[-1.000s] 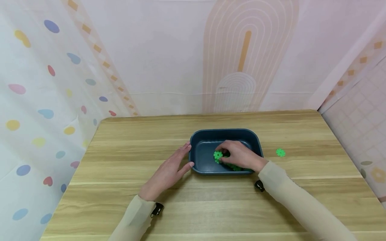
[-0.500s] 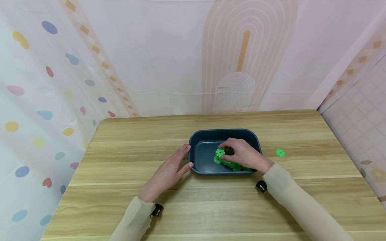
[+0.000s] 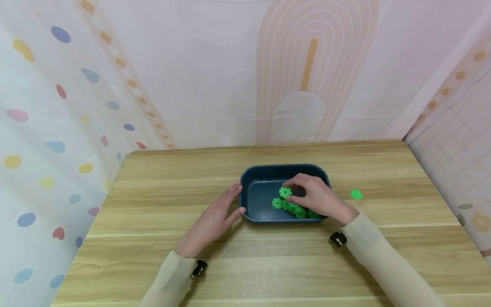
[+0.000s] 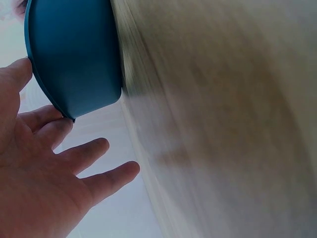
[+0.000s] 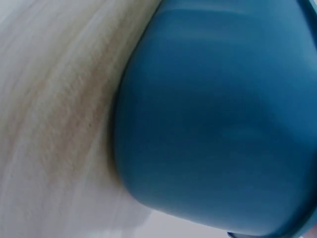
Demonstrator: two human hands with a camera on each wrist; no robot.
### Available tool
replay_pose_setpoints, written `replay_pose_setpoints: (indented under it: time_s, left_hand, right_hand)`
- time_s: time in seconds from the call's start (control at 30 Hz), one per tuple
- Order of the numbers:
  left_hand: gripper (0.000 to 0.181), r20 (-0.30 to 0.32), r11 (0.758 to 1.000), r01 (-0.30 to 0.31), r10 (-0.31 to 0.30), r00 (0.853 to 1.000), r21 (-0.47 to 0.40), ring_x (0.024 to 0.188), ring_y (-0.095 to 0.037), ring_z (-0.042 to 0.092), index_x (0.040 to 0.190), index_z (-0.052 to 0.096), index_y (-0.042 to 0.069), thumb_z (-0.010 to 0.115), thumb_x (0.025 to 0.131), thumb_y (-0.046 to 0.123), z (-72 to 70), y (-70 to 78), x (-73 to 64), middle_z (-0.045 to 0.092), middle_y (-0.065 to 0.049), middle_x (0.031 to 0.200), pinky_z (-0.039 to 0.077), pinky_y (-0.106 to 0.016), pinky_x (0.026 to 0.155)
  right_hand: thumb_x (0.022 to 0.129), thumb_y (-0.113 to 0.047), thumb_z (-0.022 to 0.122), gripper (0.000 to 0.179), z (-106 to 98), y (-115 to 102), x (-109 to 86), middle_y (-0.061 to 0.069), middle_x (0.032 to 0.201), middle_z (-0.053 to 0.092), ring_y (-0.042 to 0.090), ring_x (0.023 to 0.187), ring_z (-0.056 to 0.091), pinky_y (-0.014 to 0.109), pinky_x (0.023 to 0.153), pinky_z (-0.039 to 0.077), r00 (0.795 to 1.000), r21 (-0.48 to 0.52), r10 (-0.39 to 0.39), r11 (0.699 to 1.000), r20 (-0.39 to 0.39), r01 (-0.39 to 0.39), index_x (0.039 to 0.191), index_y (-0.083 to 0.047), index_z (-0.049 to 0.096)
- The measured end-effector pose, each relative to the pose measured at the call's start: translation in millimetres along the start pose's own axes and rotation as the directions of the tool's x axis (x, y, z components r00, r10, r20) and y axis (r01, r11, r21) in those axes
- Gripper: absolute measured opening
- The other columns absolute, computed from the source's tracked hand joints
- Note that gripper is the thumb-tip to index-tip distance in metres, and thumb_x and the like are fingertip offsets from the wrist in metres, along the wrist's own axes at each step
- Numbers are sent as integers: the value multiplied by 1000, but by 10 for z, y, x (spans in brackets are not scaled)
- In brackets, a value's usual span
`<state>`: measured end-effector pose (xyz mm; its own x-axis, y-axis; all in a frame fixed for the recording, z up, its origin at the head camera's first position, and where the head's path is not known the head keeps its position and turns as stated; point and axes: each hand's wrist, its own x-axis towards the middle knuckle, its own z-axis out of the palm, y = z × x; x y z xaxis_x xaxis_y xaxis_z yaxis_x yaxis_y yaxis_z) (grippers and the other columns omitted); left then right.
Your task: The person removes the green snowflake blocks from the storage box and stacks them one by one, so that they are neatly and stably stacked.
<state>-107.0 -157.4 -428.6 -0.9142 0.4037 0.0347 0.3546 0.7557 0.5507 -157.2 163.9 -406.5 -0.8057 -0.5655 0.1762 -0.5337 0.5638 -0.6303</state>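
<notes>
A dark blue rectangular bin (image 3: 262, 221) stands on the table. Over its inside, my right hand (image 3: 316, 196) pinches a green notched disc (image 3: 285, 192) between thumb and forefinger. Below that hand, several similar green discs (image 3: 301, 212) lie along the bin's near side. My left hand (image 3: 210, 224) rests against the bin's left end, fingers extended; in the left wrist view, its thumb and fingertips (image 4: 62, 130) touch the rim while two other fingers stand apart from it. The right wrist view is filled mostly by the bin's outer wall (image 5: 208, 119), and the held disc is hidden there.
One loose green disc (image 3: 356, 194) lies on the wooden table (image 3: 168, 183) to the right of the bin. A patterned curtain (image 3: 207, 76) hangs behind the table's far edge and along the sides.
My right hand has lifted the pinched disc slightly and moved right, uncovering more of the discs below. My left hand stays at the bin's left end.
</notes>
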Motion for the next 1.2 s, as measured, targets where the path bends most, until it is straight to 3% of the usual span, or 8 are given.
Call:
replay_pose_setpoints:
  time_s: [0.27,0.8,1.03,1.2]
  left_hand:
    - [66,-4,1000,-2,2,1000,0,155,-25,28,164,31,12,53,109,42,10,-10,0,24,-4,171,32,-51,121]
    - [66,-16,1000,-22,22,1000,3,153,-28,30,163,33,9,55,108,40,16,-20,-1,25,-7,170,34,-53,120]
    - [67,-11,1000,-17,17,1000,4,154,-27,29,163,32,10,53,109,42,18,-20,-1,24,-6,171,33,-52,120]
    - [67,-16,1000,-26,26,1000,2,154,-27,30,163,33,9,54,109,41,18,-23,-4,25,-7,171,33,-52,120]
  right_hand:
    - [93,-19,81,33,-50,-4,-68,-1,113,69,15,99,65,38,86,58,999,11,1,1000,-35,0,124,-10,74]
    - [94,-23,79,36,-152,-44,-216,-2,119,67,16,104,63,40,88,56,995,48,70,997,-68,-66,128,-12,72]
    - [94,-16,80,35,-214,-23,-271,3,115,68,30,103,65,51,87,57,990,58,73,996,-117,-66,126,-8,71]
    - [93,-15,80,33,-266,3,-317,4,113,69,31,100,65,52,86,56,985,14,65,998,-163,-63,124,-7,72]
